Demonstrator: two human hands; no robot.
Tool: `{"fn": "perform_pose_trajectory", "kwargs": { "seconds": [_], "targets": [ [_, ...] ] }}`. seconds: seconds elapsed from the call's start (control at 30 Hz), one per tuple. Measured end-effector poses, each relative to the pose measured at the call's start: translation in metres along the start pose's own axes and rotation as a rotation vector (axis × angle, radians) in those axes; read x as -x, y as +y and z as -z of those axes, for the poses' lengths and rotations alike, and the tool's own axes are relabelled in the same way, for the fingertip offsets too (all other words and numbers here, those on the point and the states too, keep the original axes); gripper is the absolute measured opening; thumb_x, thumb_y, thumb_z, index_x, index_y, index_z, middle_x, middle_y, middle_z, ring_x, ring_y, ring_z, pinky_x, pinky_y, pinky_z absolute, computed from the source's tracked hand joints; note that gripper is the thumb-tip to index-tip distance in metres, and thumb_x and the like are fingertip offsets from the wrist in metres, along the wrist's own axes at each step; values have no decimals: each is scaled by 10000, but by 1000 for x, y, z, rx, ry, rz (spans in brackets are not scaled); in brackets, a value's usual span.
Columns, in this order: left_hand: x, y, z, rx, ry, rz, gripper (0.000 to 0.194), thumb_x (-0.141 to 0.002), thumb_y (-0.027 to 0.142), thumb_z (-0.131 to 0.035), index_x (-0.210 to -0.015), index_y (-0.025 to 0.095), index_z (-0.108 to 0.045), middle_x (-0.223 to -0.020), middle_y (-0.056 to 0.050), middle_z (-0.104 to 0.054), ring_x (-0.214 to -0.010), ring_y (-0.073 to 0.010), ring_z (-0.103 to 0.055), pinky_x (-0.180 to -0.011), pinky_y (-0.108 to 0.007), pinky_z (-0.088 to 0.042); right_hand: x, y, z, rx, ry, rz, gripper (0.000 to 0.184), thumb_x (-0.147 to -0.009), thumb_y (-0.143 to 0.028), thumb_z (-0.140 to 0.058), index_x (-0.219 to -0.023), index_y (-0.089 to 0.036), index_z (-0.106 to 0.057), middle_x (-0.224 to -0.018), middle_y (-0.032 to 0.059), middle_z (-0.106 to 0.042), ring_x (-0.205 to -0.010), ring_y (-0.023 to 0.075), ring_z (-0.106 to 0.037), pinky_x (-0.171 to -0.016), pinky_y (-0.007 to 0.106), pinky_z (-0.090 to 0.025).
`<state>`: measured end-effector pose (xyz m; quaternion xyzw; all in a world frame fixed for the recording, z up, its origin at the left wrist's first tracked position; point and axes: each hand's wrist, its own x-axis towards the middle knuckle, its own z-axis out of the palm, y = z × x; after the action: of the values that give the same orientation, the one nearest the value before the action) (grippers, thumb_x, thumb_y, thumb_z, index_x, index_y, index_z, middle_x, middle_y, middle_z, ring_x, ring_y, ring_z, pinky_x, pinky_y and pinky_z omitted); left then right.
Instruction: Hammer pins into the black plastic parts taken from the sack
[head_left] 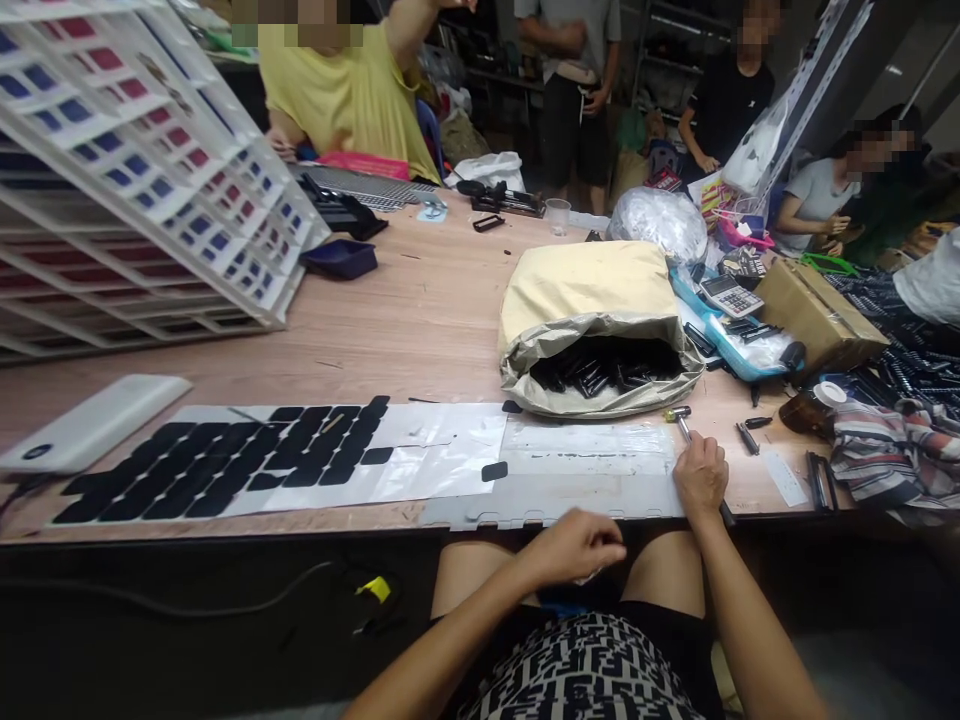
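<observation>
My right hand (701,477) is closed around a small hammer (683,428) at the table's front edge. The hammer's silver-and-yellow head points away from me, and a dark handle end shows below my fist. My left hand (581,545) hangs over my lap in front of the edge, its fingers curled; whatever they hold, if anything, is hidden. Between the hands and the bag lies a greyish-white plastic sheet (570,490). Just beyond it, a beige cloth bag (585,285) lies with its mouth towards me, full of shiny black pieces (592,377).
Rows of black rounded stickers (217,460) on white backing lie left, beside a white device (97,420). A tilted white plastic crate (150,190) stands behind. To the right are a cardboard box (821,315), calculator (729,297), brown jar (814,410) and plaid cloth (900,450). Several people are beyond.
</observation>
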<state>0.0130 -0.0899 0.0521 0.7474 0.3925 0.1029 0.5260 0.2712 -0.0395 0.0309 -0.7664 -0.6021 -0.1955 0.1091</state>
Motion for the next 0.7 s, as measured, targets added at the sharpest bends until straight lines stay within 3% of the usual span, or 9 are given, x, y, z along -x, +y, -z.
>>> {"fn": "perform_pose_trajectory", "kwargs": {
  "seconds": [0.03, 0.1, 0.13, 0.2, 0.27, 0.37, 0.53, 0.7],
  "targets": [
    [-12, 8, 16, 6, 77, -26, 309, -903, 421, -556, -1021, 204, -741, -747, -11, -703, -660, -159, -628, -594, -240, -426, 0, 0, 0, 0, 1, -2, 309, -953, -193, -429, -1203, -173, -609, -956, 92, -573, -891, 223, -484, -692, 330, -302],
    [-44, 15, 49, -69, 366, 22, 339, -925, 402, -526, -1096, 184, -722, -782, -29, -699, -687, -170, -625, -632, -261, -455, 0, -1, 1, -3, 0, -4, 304, -950, -191, -431, -1197, -174, -608, -955, 91, -574, -887, 223, -482, -690, 332, -302],
    [-62, 16, 65, -148, 514, 54, 331, -923, 376, -536, -1113, 173, -716, -835, -48, -702, -747, -184, -636, -680, -277, -472, 0, -1, 2, -8, -3, -2, 303, -946, -189, -435, -1196, -174, -606, -953, 90, -574, -886, 222, -481, -691, 332, -302],
    [-98, 12, 90, -304, 703, 136, 308, -911, 336, -561, -1107, 155, -715, -971, -96, -696, -882, -222, -650, -765, -308, -489, 0, -1, 3, -17, -5, 3, 299, -936, -186, -446, -1190, -173, -603, -947, 88, -573, -883, 220, -478, -693, 330, -304],
    [-126, 4, 106, -417, 759, 232, 286, -893, 327, -585, -1068, 148, -724, -1077, -127, -672, -955, -255, -651, -810, -334, -494, 1, -1, 3, -21, -4, 9, 293, -929, -185, -455, -1183, -173, -602, -942, 88, -572, -884, 221, -476, -697, 331, -307],
    [-152, -7, 113, -473, 733, 353, 257, -871, 314, -599, -1028, 159, -730, -1127, -135, -656, -974, -280, -657, -821, -355, -500, 2, -1, 1, -13, -2, 7, 293, -930, -186, -455, -1185, -174, -600, -947, 87, -569, -892, 224, -477, -699, 332, -310],
    [-151, -9, 110, -405, 769, 345, 185, -836, 288, -626, -967, 190, -713, -1094, -105, -649, -966, -269, -645, -815, -359, -498, 2, 0, -1, -15, -20, -6, 299, -937, -189, -450, -1199, -178, -593, -965, 89, -563, -917, 230, -479, -703, 328, -315],
    [-101, -11, 101, -355, 873, 25, 116, -815, 251, -667, -926, 217, -661, -967, -40, -642, -938, -212, -603, -802, -309, -472, 1, -2, 2, -32, -37, -6, 306, -933, -182, -448, -1200, -172, -598, -973, 92, -563, -911, 229, -477, -707, 324, -321]
  ]
}}
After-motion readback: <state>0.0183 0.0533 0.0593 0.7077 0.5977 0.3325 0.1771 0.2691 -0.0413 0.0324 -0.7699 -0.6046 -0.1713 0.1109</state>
